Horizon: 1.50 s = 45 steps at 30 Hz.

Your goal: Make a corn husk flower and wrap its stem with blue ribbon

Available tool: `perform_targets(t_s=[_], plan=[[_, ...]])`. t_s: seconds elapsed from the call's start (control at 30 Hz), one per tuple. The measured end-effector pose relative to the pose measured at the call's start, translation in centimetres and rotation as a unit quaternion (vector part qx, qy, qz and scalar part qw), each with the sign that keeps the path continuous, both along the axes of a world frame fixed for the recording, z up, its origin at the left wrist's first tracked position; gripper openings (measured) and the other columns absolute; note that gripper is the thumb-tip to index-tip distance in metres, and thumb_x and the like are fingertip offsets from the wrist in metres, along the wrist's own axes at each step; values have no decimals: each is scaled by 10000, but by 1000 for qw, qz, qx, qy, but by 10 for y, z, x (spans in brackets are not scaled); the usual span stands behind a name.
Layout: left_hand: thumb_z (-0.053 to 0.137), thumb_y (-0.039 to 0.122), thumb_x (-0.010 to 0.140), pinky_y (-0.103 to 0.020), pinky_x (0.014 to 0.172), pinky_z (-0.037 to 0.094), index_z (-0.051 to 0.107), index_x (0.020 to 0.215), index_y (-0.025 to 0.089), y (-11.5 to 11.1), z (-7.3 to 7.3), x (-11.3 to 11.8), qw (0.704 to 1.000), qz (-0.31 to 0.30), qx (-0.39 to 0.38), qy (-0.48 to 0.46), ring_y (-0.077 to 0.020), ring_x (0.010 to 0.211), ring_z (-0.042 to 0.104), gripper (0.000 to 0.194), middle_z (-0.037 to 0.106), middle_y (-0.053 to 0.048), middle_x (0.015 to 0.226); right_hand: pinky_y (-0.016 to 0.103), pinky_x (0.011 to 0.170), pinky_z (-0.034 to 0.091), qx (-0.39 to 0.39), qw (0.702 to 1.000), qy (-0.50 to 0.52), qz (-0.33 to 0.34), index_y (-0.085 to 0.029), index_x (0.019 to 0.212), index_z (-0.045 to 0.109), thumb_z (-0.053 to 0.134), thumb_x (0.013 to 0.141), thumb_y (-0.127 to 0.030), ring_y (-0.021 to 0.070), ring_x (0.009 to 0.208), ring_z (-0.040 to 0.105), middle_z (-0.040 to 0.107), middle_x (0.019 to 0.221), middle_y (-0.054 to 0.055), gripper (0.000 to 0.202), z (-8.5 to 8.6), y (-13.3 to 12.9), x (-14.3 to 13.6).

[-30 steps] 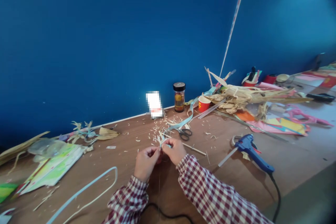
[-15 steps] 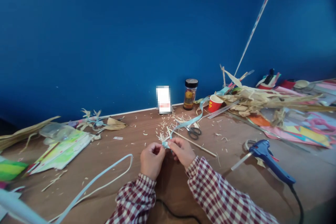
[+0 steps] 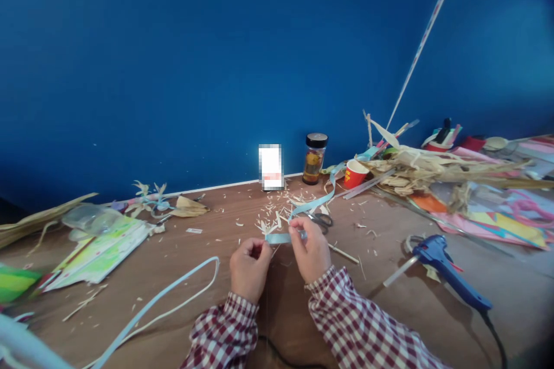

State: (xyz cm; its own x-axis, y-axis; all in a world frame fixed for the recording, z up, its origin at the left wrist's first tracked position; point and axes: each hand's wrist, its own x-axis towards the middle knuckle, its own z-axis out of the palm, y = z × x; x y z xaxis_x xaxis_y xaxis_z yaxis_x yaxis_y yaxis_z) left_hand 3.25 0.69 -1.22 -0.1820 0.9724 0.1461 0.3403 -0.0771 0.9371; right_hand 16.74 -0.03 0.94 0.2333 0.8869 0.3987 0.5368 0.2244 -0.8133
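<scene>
My left hand (image 3: 250, 268) and my right hand (image 3: 312, 252) are close together over the brown table (image 3: 208, 300), both in red-and-white checked sleeves. A light blue ribbon strip (image 3: 283, 237) stretches between them: my right hand pinches it near its right end, my left hand's fingers are closed on a small pale husk piece at the strip's left end. The ribbon runs on from my right hand up and to the right across the table (image 3: 318, 200). Small grey scissors (image 3: 321, 219) and a thin wooden stick (image 3: 344, 253) lie just beyond my right hand.
Husk scraps (image 3: 272, 213) litter the table. A blue glue gun (image 3: 445, 268) lies at right with its cord. A black-lidded jar (image 3: 315, 158), a red cup (image 3: 355, 173) and a pile of dried husks (image 3: 428, 170) sit by the blue wall. Coloured paper (image 3: 99, 251) lies left.
My hands have drawn apart a little, pulling a straight length of blue ribbon between them. My right hand has risen. The view has barely shifted since half a second ago.
</scene>
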Motion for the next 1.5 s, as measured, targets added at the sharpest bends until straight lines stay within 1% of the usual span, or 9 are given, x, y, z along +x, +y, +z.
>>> perform_targets(t_s=[0.23,0.43,0.53,0.73,0.8,0.9,1.07,1.3,1.5], plan=[[542,330,712,-206,488,385,608,625,163,-9,9,5,997,-31,25,60,-120,497,518,199,593,10,532,303,720,430,-74,987,110,96,-202,858,485,569,734,-268,173,739,600,652,758,14,164,-1,0,-9],[521,344,750,-214,521,407,621,679,171,-10,6,6,994,-51,37,87,-128,530,549,212,630,-3,588,268,582,452,-156,948,243,134,-201,833,436,599,676,-238,143,589,595,651,703,-2,230,-8,4,-10],[510,350,767,-223,542,420,627,718,172,-11,5,7,992,-59,50,99,-133,551,562,219,645,-14,627,259,581,451,-162,933,288,142,-196,800,420,600,662,-222,134,584,590,642,679,-4,228,-12,7,-10],[487,335,787,-258,638,452,662,823,175,-15,10,9,984,-90,84,132,-165,674,605,240,675,-52,767,228,512,410,-133,945,278,109,-206,793,379,587,652,-196,107,492,529,596,602,-49,251,-17,12,-8],[479,361,789,-273,651,466,668,842,176,-14,10,8,988,-97,60,101,-176,690,610,269,676,-54,768,219,480,387,-133,947,276,99,-209,805,364,586,651,-195,99,460,501,589,598,-56,270,-16,13,-6],[509,415,760,-271,572,488,649,879,163,-8,6,6,995,-92,-27,-26,-171,639,600,312,661,-43,721,219,476,378,-132,946,275,105,-213,815,355,592,660,-210,97,454,491,602,603,-52,283,-14,11,-6],[647,404,643,-241,548,502,640,834,138,1,-2,3,969,-84,-111,-203,-122,583,566,327,618,-4,636,244,522,411,-144,950,254,113,-207,814,399,623,654,-232,133,527,566,638,621,-21,276,-14,8,-8],[664,397,615,-225,524,493,661,793,120,2,-6,0,970,-60,-117,-202,-117,565,560,330,628,-15,621,219,454,359,-183,940,254,139,-189,873,473,602,695,-265,110,453,519,624,569,-30,232,-14,9,-6],[624,406,645,-240,512,479,664,788,122,2,-4,1,984,-67,-95,-132,-139,550,572,320,656,-34,629,242,533,416,-173,944,253,117,-189,859,440,636,657,-234,140,562,591,676,678,17,285,-16,9,-7]])
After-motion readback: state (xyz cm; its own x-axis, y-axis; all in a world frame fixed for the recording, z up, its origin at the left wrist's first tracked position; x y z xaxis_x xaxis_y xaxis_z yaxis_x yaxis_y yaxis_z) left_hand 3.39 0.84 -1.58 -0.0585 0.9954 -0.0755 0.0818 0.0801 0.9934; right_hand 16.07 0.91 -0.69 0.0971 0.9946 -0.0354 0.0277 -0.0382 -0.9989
